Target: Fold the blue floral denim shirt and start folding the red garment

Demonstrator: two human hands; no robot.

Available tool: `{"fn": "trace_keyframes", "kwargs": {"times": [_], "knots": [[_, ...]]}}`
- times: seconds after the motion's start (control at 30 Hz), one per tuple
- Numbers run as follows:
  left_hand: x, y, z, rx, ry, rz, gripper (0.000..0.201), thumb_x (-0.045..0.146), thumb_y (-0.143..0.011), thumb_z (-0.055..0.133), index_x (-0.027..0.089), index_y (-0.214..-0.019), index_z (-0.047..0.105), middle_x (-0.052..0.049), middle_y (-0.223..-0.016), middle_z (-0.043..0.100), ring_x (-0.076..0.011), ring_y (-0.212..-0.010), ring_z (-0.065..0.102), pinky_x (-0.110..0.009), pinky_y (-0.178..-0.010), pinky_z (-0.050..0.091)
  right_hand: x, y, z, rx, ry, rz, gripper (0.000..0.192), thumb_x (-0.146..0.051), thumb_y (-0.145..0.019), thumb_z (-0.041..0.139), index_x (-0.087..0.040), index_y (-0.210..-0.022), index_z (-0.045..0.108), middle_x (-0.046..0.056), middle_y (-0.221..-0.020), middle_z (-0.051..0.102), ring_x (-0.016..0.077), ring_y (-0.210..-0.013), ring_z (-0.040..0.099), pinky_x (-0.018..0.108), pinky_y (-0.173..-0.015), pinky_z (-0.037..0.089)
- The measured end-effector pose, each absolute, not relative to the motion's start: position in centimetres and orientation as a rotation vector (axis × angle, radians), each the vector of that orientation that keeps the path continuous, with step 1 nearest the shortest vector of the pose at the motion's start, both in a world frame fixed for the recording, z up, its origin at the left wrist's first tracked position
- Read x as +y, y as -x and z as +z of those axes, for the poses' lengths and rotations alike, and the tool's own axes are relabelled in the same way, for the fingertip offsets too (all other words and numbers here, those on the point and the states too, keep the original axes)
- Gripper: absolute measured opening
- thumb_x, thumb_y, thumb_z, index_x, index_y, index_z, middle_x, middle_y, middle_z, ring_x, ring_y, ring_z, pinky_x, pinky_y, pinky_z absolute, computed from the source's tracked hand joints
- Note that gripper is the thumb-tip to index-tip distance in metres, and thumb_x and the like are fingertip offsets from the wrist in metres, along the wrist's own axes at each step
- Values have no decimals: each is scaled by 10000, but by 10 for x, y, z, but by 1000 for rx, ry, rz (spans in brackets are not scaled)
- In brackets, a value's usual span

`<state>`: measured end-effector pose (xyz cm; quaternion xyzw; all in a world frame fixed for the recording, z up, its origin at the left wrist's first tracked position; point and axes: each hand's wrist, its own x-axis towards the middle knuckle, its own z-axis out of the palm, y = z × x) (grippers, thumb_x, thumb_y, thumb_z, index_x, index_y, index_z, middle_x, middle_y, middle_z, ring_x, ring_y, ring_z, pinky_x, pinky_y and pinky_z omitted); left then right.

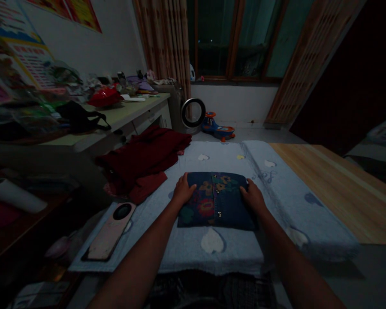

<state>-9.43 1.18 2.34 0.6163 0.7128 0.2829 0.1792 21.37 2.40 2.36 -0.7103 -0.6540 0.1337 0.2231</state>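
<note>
Dim room, one overhead view. We have a folded denim garment (216,200) with flower embroidery and a row of snaps down its middle, lying flat on a pale blue blanket (193,246) spread over a low surface. Our left hand (183,190) rests flat on the garment's left edge, fingers spread and grasping nothing; our right hand (252,195) lies the same way on the right edge, open and pressing down. We judge the step in hand to be the squaring and smoothing of an already folded piece: the rectangle looks neat, edges fairly even. The next move, as we read it, calls for both palms to slide under or grip the sides together so the fold does not spring open. Around it: a heap of dark red cloth (144,161) lies to the left, apart from the garment, partly on the blanket. A phone (111,231) lies near our left forearm at the blanket's edge. Farther left, a cluttered tabletop (122,113); beyond, a ring-shaped fan (193,113) and a toy ride-on car (218,127) on the floor. Nothing lies between our hands and the garment.
</note>
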Motion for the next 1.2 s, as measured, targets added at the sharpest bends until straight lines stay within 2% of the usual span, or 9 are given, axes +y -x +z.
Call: {"fn": "trace_keyframes", "kwargs": {"times": [0.1, 0.17, 0.3, 0.4, 0.53, 0.67, 0.93, 1.07, 1.2], "knots": [[20, 103, 36, 1854, -1351, 890, 869, 260, -686, 756, 183, -1434, 321, -176, -1307, 585, -284, -1152, 600, -380, -944, 470, 33, -220, 28, -1533, 1950, 737, 671, -369, -825, 626, -141, -1406, 380, 138, -1137, 664, 240, -990, 649, 328, -859, 485], [23, 104, 44, 1728, -1078, 914, 862, 223, -624, 794, 193, -1381, 383, -135, -1148, 679, -260, -946, 687, -354, -790, 539, 37, -221, 33, -1308, 1920, 1003, 714, -347, -764, 700, -158, -1382, 396, 112, -1051, 693, 224, -870, 676, 310, -763, 516], [23, 101, 56, 1571, -896, 878, 449, 205, -603, 791, 123, -1014, 628, -90, -760, 731, -228, -620, 689, -315, -573, 556, 39, -217, 45, -1037, 1786, 1393, 545, -288, -735, 721, -112, -1213, 527, 95, -851, 719, 225, -691, 680, 333, -632, 540], [17, 97, 61, 1462, -818, 853, 184, 203, -640, 742, 129, -777, 642, -82, -623, 701, -219, -522, 661, -331, -534, 563, 35, -213, 54, -1012, 1688, 1537, 267, -247, -757, 669, -121, -987, 621, 76, -747, 719, 213, -632, 675, 342, -624, 556], [10, 95, 70, 1358, -750, 919, 140, 185, -659, 696, 155, -778, 628, -54, -610, 693, -197, -519, 654, -340, -570, 579, 29, -214, 71, -951, 1548, 1641, 131, -169, -727, 639, -156, -857, 623, 42, -674, 709, 183, -581, 654, 323, -619, 559], [9, 97, 86, 1196, -784, 1074, 315, 150, -592, 729, 161, -894, 640, -45, -743, 728, -189, -607, 678, -338, -651, 583, 29, -222, 97, -978, 1399, 1627, 231, -142, -669, 671, -173, -893, 624, 39, -759, 732, 183, -634, 666, 320, -647, 555], [47, 94, 141, 1110, -1201, 1473, 582, 221, -530, 784, 121, -1079, 618, -33, -946, 705, -185, -836, 655, -362, -864, 506, 73, -230, 146, -1231, 1189, 1254, 391, -174, -591, 682, -184, -980, 640, 26, -929, 731, 210, -837, 663, 361, -831, 503], [67, 96, 140, 1261, -1295, 1605, 534, 195, -500, 765, 122, -1012, 631, -7, -883, 683, -188, -853, 634, -337, -855, 491, 90, -228, 138, -1247, 1146, 1056, 378, -177, -550, 679, -165, -925, 640, 9, -874, 712, 217, -851, 625, 378, -835, 482], [50, 105, 112, 1282, -1466, 1538, 327, 256, -564, 729, 152, -861, 639, -2, -844, 666, -192, -851, 625, -314, -844, 481, 71, -227, 106, -1270, 1174, 976, 274, -234, -559, 698, -155, -815, 643, 11, -775, 682, 221, -824, 602, 376, -836, 461]]}}
